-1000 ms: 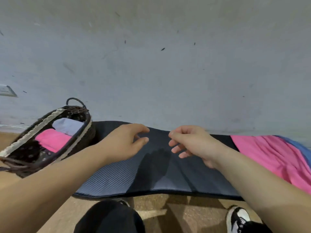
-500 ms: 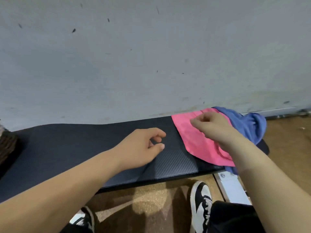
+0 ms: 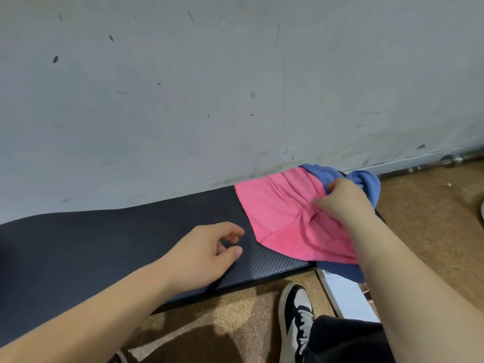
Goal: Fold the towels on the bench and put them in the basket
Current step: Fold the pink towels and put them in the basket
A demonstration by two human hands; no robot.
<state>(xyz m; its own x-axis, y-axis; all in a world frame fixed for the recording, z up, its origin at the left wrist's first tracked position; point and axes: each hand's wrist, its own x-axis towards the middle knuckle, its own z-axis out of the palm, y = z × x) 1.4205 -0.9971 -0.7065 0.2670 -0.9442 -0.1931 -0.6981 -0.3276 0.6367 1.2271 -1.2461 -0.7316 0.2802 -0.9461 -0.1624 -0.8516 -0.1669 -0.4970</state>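
Observation:
A pink towel (image 3: 277, 213) lies spread over the right end of the black bench (image 3: 104, 244). Under it lies a blue towel (image 3: 366, 183), showing at the far right and below the pink one's near edge. My right hand (image 3: 340, 203) is closed on a bunch of the pink towel's right side, and the cloth wrinkles toward the fingers. Just left of the pink towel, my left hand (image 3: 209, 250) hovers over the bench with its fingers loosely curled and nothing in them. The basket is out of view.
A grey wall (image 3: 235, 87) runs right behind the bench. My black and white shoe (image 3: 297, 313) stands on the brown cork floor (image 3: 432, 231) below the bench edge. A white bench leg (image 3: 343, 294) sits under the right end. A metal bar (image 3: 432, 163) lies along the wall.
My view swung right, away from the basket. My right hand went from resting on the pink towel to gripping it, bunching the cloth. My left hand followed toward the towel.

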